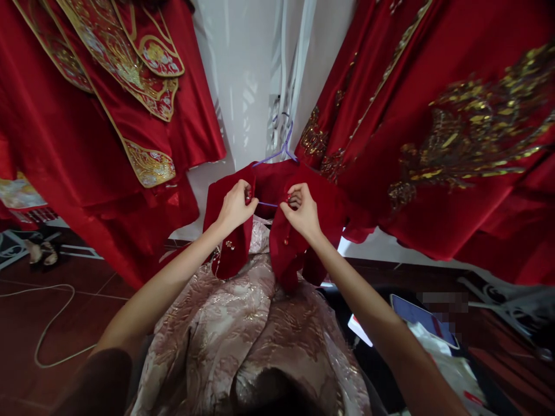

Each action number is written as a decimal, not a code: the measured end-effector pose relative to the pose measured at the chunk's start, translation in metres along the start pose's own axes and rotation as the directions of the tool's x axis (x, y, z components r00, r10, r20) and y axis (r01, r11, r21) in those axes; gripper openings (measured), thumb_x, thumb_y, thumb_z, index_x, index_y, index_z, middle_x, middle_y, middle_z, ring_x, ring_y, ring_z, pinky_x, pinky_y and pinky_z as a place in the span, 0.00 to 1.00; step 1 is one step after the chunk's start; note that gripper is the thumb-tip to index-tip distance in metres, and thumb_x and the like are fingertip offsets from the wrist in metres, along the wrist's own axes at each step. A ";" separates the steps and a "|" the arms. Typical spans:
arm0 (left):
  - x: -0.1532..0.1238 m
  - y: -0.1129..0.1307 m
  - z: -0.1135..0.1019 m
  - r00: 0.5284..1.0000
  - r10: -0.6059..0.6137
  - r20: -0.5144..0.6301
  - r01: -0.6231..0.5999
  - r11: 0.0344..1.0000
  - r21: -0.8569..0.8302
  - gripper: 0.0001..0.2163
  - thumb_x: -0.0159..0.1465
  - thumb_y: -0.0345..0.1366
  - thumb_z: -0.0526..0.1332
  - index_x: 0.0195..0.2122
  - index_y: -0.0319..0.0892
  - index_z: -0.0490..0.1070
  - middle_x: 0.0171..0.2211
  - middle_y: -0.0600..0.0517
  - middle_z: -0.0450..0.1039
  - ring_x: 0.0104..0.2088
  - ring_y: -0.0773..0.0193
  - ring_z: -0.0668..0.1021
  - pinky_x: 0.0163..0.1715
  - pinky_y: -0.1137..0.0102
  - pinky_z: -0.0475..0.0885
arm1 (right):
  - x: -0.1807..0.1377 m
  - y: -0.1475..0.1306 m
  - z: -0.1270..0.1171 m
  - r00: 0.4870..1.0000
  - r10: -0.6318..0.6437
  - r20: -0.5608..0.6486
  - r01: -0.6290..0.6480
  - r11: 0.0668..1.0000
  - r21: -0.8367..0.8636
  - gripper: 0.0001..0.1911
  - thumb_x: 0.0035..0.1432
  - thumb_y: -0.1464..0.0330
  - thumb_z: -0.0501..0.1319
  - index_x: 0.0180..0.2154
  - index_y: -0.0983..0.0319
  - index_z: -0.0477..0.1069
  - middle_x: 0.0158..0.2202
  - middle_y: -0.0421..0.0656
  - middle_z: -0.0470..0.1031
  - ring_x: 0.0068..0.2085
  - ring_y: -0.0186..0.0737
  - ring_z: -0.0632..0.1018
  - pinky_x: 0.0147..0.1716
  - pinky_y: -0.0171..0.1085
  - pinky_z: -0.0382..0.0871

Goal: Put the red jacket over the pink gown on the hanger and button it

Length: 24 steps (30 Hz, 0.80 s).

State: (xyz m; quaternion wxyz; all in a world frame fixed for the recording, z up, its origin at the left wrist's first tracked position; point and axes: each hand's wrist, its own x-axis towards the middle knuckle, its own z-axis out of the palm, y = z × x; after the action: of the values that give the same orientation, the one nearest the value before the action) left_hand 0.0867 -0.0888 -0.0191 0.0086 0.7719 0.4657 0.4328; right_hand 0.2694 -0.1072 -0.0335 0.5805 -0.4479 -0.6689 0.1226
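A short red velvet jacket [229,254] hangs on a thin purple wire hanger [284,151] in front of me. Its front stands parted, and the hanger's lower bar crosses the gap. My left hand [237,206] is closed on the left front edge of the jacket, near the collar. On the opposite front edge, my right hand [300,211] pinches the velvet with thumb and fingers. Beaded trim decorates the left panel, and a small round button shows on the right one. Below the jacket, a pink brocade garment with metallic thread [234,312] spreads toward me.
Red embroidered gowns hang at the left [108,133] and right [416,190]. A pale wall [243,75] stands behind. A white cable [54,286] and a pair of shoes [43,252] lie on the left floor. A tablet-like device [422,320] lies at lower right.
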 end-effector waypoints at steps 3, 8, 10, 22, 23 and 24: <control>0.001 0.017 0.001 0.995 0.085 0.049 -0.082 0.995 -0.047 0.08 0.58 0.32 0.56 0.39 0.42 0.63 0.35 0.49 0.71 0.35 0.61 0.74 0.39 0.66 0.69 | -0.003 -0.007 0.010 0.988 -0.054 0.145 0.048 0.998 0.044 0.13 0.46 0.70 0.56 0.36 0.57 0.57 0.29 0.37 0.67 0.30 0.35 0.71 0.32 0.35 0.68; -0.010 0.025 0.007 0.992 0.091 0.089 -0.067 0.968 -0.240 0.11 0.56 0.31 0.58 0.40 0.42 0.65 0.36 0.50 0.73 0.36 0.62 0.76 0.40 0.67 0.70 | -0.011 0.001 0.011 0.962 -0.071 0.264 0.015 0.978 0.210 0.16 0.46 0.70 0.59 0.37 0.56 0.56 0.34 0.38 0.67 0.34 0.35 0.72 0.35 0.36 0.69; -0.016 0.019 0.012 0.994 0.027 0.107 0.018 0.919 -0.394 0.13 0.55 0.30 0.60 0.42 0.42 0.66 0.36 0.50 0.74 0.37 0.64 0.76 0.41 0.68 0.70 | -0.014 0.008 0.009 0.957 -0.059 0.285 -0.031 0.953 0.301 0.17 0.46 0.69 0.61 0.39 0.56 0.57 0.36 0.38 0.67 0.36 0.35 0.72 0.37 0.36 0.69; -0.031 0.006 0.026 0.985 -0.106 0.137 0.169 0.749 -0.640 0.08 0.54 0.35 0.63 0.33 0.39 0.70 0.34 0.50 0.75 0.35 0.65 0.77 0.37 0.71 0.71 | -0.019 0.006 -0.003 0.966 -0.102 0.236 0.023 0.948 0.316 0.12 0.57 0.61 0.60 0.42 0.58 0.67 0.39 0.43 0.73 0.40 0.36 0.75 0.44 0.38 0.70; -0.030 0.007 0.022 0.992 -0.052 0.114 0.109 0.810 -0.576 0.07 0.55 0.34 0.62 0.34 0.40 0.70 0.35 0.50 0.75 0.35 0.65 0.77 0.36 0.71 0.70 | -0.018 0.004 -0.004 0.966 -0.113 0.234 0.039 0.953 0.301 0.12 0.57 0.61 0.60 0.41 0.59 0.68 0.39 0.43 0.74 0.41 0.37 0.76 0.44 0.38 0.70; -0.030 0.009 0.019 0.996 0.004 0.094 0.043 0.864 -0.501 0.06 0.56 0.33 0.61 0.35 0.41 0.69 0.36 0.51 0.75 0.35 0.66 0.77 0.36 0.72 0.70 | -0.018 0.003 -0.005 0.966 -0.123 0.228 0.055 0.957 0.285 0.11 0.57 0.62 0.60 0.41 0.59 0.68 0.39 0.43 0.74 0.41 0.37 0.76 0.45 0.39 0.70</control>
State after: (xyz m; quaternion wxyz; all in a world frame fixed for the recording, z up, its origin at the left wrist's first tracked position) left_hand 0.1002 -0.1086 -0.0465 0.2349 0.7573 0.3439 0.5030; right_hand 0.2735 -0.1209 -0.0459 0.5557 -0.3132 -0.7310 0.2424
